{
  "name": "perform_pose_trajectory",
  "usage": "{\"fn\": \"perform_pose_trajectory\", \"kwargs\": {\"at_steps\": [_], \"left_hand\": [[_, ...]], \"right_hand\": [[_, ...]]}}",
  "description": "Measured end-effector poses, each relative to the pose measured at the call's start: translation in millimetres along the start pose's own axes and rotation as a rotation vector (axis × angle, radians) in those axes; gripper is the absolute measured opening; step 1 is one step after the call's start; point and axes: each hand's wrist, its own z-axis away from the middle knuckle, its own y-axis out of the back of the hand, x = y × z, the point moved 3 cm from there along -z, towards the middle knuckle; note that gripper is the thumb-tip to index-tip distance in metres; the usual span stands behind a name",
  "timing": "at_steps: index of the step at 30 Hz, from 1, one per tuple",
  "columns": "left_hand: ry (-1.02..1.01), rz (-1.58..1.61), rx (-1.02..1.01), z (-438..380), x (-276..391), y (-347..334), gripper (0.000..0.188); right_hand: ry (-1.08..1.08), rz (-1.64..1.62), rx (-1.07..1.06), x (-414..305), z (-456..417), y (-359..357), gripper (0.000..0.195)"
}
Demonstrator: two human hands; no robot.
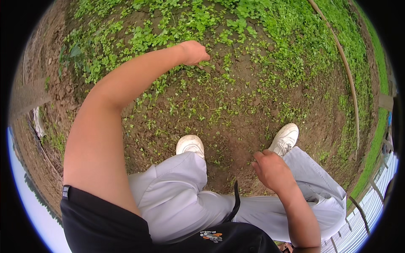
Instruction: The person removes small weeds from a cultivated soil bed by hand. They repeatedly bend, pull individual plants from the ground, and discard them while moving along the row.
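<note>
My left hand reaches out over the bed, its fingers bent down among small green seedlings. Its fingertips are partly hidden, so whether it pinches a stem is unclear. Closer to me, my right hand hangs loosely curled beside my right lower leg, above bare soil. Nothing shows in it, though its palm faces away from view. Between the hands, thin scattered seedlings and loose leafy bits cover the brown soil. Denser leafy plants grow beyond the left hand.
My white shoes, left and right, stand on the soil near the seedlings. A long bent pole arches over the plants at the right. A strip of grass runs along the right edge. Whitish sheeting lies at far left.
</note>
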Motion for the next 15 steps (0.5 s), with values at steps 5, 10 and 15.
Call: {"fn": "perform_pose_trajectory", "kwargs": {"at_steps": [5,10,15], "left_hand": [[-0.083,0.167,-0.059,2.8,9.8,-1.1,0.035],[-0.091,0.304,-0.489,6.6,59.9,-6.9,0.056],[-0.048,0.209,-0.767,22.6,85.7,8.0,0.079]], "right_hand": [[0.028,-0.023,0.021,3.6,0.5,-3.5,0.018],[0.016,-0.029,0.020,2.8,1.9,-3.9,0.018],[0.008,0.011,0.005,1.1,2.6,-1.5,0.016]]}}
